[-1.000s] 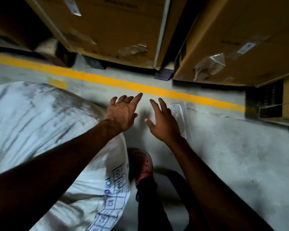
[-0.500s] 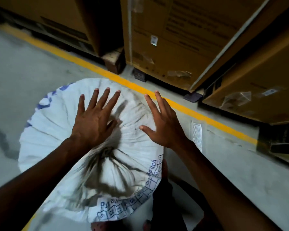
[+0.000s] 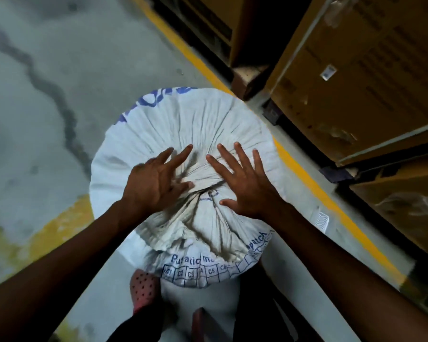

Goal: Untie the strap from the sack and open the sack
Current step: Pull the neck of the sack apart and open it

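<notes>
A large white woven sack (image 3: pixel 203 124) with blue print stands upright on the floor below me. Its top is gathered into a bunched, tied neck (image 3: pixel 208 193) near the middle. The strap itself is hard to make out among the folds. My left hand (image 3: pixel 156 181) is spread over the sack just left of the neck, fingers apart, thumb tip near the folds. My right hand (image 3: pixel 245 183) is spread just right of the neck, fingers apart, thumb pointing at the knot. Neither hand holds anything.
Tall cardboard boxes (image 3: pixel 356 82) on pallets stand along the right, behind a yellow floor line (image 3: pixel 314 183). A small white ridged piece (image 3: pixel 322 221) lies on the concrete by the line. My foot in a pink perforated shoe (image 3: pixel 143 288) stands beside the sack's near side.
The view has swung left and down, bringing the sack under me. Both open hands have come down over the gathered top of the sack, closing in on the neck from either side.
</notes>
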A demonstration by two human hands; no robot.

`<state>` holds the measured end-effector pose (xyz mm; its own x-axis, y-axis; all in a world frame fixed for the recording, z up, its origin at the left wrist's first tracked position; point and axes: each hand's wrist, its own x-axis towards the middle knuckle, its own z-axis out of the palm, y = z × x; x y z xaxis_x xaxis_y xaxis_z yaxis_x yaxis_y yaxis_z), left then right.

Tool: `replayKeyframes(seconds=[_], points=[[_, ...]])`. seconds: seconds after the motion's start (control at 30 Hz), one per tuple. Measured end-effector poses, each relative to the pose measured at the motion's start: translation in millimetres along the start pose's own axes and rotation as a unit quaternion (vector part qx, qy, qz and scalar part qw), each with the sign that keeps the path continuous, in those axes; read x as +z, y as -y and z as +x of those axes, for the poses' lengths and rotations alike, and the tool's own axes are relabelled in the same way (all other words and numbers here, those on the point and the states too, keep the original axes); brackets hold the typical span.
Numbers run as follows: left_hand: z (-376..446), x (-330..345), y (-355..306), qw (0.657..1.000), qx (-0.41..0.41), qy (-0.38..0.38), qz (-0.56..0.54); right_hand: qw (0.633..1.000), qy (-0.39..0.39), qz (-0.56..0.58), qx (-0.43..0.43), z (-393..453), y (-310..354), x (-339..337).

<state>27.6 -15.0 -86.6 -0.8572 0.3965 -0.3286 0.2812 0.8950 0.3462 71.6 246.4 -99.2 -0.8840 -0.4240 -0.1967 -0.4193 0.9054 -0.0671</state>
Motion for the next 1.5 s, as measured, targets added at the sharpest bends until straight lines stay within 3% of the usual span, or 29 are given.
replayKeyframes(seconds=[0.23, 0.33, 0.57, 0.83, 1.0, 1.13, 1.33, 1.5], points=[[-14, 23, 13, 0.989, -0.106, 0.007, -0.1, 0.989, 0.027, -0.076, -0.121, 52, 15, 29], [-13, 21, 16, 0.979, -0.136, 0.007, -0.15, 0.988, -0.005, -0.059, -0.146, 63, 15, 39], [-16, -5, 24, 0.935, -0.066, 0.025, -0.347, 0.989, -0.027, -0.009, -0.147, 49, -4, 33], [-15, 1, 18, 0.959, 0.027, 0.011, -0.282, 0.985, -0.035, 0.098, -0.136, 47, -5, 29], [0, 3, 15, 0.933, -0.041, -0.029, -0.357, 0.976, -0.057, 0.185, -0.104, 36, -9, 14], [9, 0, 10, 0.927, -0.098, -0.041, -0.359, 0.952, -0.125, 0.27, -0.072, 16, 3, -25], [12, 3, 12, 0.928, -0.131, -0.044, -0.346, 0.951, -0.036, 0.252, -0.178, -5, 38, -52], [14, 4, 13, 0.936, -0.129, -0.046, -0.325, 0.932, -0.037, 0.266, -0.244, 2, 30, -34]])
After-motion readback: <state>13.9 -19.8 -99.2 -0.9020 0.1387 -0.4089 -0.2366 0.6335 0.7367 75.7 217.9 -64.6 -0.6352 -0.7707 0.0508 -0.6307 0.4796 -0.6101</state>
